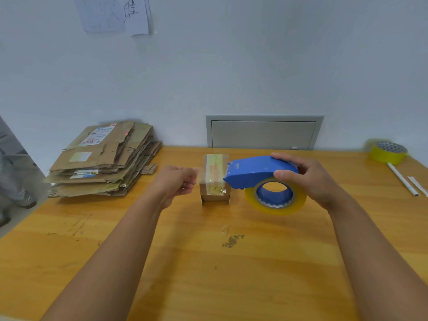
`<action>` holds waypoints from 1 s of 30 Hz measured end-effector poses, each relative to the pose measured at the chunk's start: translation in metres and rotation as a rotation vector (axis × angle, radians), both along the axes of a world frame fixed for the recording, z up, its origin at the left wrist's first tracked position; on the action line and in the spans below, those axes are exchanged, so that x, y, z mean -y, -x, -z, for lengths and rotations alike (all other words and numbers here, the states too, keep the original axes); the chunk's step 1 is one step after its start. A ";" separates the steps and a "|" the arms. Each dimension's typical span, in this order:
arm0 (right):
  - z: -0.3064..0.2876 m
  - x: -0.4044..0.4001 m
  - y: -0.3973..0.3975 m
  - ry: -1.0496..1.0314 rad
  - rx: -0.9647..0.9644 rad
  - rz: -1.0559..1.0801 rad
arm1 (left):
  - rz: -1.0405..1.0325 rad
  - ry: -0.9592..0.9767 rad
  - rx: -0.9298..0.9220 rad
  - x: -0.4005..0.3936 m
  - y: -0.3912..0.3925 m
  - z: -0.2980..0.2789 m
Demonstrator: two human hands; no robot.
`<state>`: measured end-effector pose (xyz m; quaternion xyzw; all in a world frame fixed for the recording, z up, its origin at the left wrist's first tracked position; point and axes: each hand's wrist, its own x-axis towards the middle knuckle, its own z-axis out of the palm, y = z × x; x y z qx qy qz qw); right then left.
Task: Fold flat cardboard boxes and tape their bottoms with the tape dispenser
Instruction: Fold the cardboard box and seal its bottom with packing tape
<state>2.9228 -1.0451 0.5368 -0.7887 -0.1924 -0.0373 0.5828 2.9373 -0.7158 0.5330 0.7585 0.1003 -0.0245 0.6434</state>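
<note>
R hand (308,179) grips tape dispenser (259,172) | nose at 9 o'clock, touching small box (215,181) | L hand (178,181) loosely curled, holds nothing visible, nearer box | box long axis 12–6 | flat boxes (104,158) at 10.

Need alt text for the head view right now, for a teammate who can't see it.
A right hand grips a blue tape dispenser at a small taped cardboard box on a wooden table; the left hand hovers curled beside it, flat cardboard stacked far left.
</note>
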 end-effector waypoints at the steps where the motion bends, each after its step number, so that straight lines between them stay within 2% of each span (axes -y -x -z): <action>1: 0.000 0.000 -0.002 0.022 -0.010 -0.005 | -0.021 -0.013 0.002 0.003 0.000 0.003; 17: -0.009 -0.001 -0.022 0.121 0.000 0.027 | -0.078 -0.066 -0.017 0.015 -0.005 0.020; 25: 0.003 -0.003 -0.026 0.154 -0.028 0.034 | -0.060 -0.076 -0.090 0.013 -0.008 0.023; 28: 0.011 -0.003 -0.025 0.135 -0.040 0.043 | -0.026 -0.131 -0.109 0.009 -0.010 0.023; 30: 0.016 -0.005 -0.025 0.127 -0.045 0.045 | -0.042 -0.267 -0.113 0.008 -0.016 0.022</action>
